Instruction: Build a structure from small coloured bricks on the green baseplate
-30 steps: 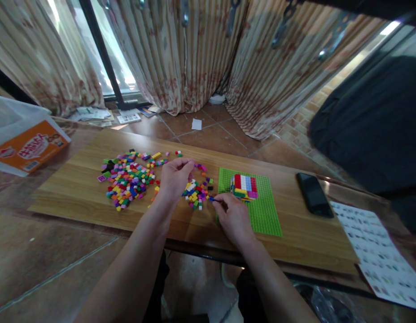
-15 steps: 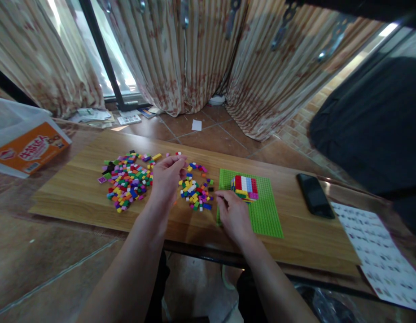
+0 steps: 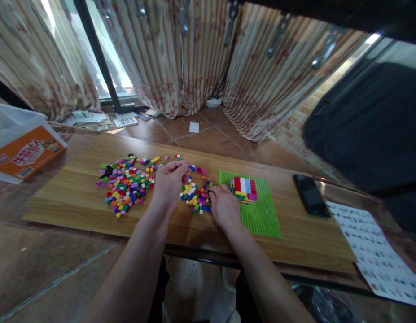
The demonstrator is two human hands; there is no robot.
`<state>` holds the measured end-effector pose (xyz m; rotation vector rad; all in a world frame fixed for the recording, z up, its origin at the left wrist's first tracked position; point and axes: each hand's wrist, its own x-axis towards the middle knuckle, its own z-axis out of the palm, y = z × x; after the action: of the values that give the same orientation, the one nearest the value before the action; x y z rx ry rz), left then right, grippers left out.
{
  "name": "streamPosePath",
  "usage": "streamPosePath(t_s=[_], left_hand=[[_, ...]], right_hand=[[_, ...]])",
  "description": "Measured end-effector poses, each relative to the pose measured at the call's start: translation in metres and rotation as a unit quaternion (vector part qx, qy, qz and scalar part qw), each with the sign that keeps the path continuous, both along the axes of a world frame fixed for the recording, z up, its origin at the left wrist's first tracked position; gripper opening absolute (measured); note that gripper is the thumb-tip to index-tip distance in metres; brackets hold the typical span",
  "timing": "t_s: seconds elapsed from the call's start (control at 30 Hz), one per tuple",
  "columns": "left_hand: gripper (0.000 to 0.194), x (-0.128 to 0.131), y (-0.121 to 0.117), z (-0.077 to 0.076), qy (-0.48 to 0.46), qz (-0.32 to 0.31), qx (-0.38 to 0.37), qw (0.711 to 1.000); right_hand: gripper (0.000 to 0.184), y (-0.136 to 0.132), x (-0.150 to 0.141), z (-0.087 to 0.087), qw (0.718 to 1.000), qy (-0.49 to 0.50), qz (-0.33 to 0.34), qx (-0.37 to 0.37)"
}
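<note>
My left hand [image 3: 170,183] hovers between two heaps of small toy building bricks, thumb and fingers pinched together; whatever lies between them is too small to make out. At the right edge of the smaller brick heap [image 3: 193,195], my right hand [image 3: 225,205] has its fingertips closed on a small black brick [image 3: 210,192], mostly covered by the fingers. Beside that hand lies a green baseplate [image 3: 263,217], its left part under the hand. A block built of striped red, white and blue bricks [image 3: 244,186], with yellow and pink ones below, stands on the plate.
A larger brick heap [image 3: 127,184] spreads over the left of the wooden board [image 3: 76,197]. A black phone [image 3: 311,196] lies to the right, near a printed sheet [image 3: 376,251]. An orange and white bag [image 3: 28,152] stands at the far left.
My right hand has moved left from the baseplate's edge to the smaller heap, and its fingertips now cover the black brick. My left hand stays pinched in nearly the same place.
</note>
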<state>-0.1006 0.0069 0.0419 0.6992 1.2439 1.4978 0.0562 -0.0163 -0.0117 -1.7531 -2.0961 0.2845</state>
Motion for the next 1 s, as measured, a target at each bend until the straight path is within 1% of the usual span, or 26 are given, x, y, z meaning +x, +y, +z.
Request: streamPosePath(t_s=[0.13,0.2,0.23,0.3,0.37,0.43,0.47,0.53,0.63,0.7,0.77,0.87,1.0], left_hand=[[0.018,0.002,-0.001,0.001,0.016,-0.02,-0.011,1.0],[0.017,0.005,-0.002,0.0,0.039,-0.038,-0.016,0.998],[0.016,0.006,-0.002,-0.002,0.059,-0.057,-0.017,0.996],[0.015,0.011,-0.003,-0.005,0.106,-0.125,-0.014,0.986],[0.014,0.018,-0.005,-0.008,0.14,-0.208,-0.006,0.968],[0.014,0.027,-0.009,-0.009,0.14,-0.27,-0.008,0.953],[0.014,0.032,-0.011,-0.008,0.129,-0.286,-0.014,0.949],[0.014,0.041,-0.014,-0.007,0.099,-0.294,-0.022,0.95],[0.015,0.049,-0.017,-0.005,0.063,-0.279,-0.026,0.958],[0.017,0.051,-0.016,-0.004,0.044,-0.275,-0.025,0.96],[0.02,0.053,-0.015,-0.004,0.031,-0.291,-0.024,0.956],[0.023,0.056,-0.013,-0.004,0.02,-0.325,-0.019,0.945],[0.024,0.063,-0.013,-0.002,0.015,-0.354,-0.005,0.935]], right_hand=[[0.018,-0.004,-0.002,0.004,1.0,0.003,-0.004,-0.01],[0.018,-0.007,-0.002,0.006,0.999,0.032,-0.009,-0.005],[0.018,-0.01,-0.001,0.007,0.998,0.055,-0.014,0.003],[0.018,-0.015,0.002,0.009,0.993,0.112,-0.023,0.027],[0.016,-0.02,0.006,0.012,0.983,0.172,-0.034,0.049],[0.016,-0.025,0.01,0.016,0.971,0.228,-0.041,0.061],[0.015,-0.027,0.012,0.018,0.965,0.252,-0.044,0.064],[0.015,-0.03,0.015,0.022,0.954,0.289,-0.049,0.064],[0.014,-0.034,0.02,0.028,0.941,0.331,-0.048,0.051],[0.016,-0.036,0.027,0.03,0.933,0.358,-0.026,0.034],[0.02,-0.037,0.036,0.032,0.926,0.376,0.001,0.022],[0.023,-0.037,0.052,0.036,0.93,0.367,0.026,0.018],[0.021,-0.035,0.067,0.04,0.939,0.341,0.041,0.02]])
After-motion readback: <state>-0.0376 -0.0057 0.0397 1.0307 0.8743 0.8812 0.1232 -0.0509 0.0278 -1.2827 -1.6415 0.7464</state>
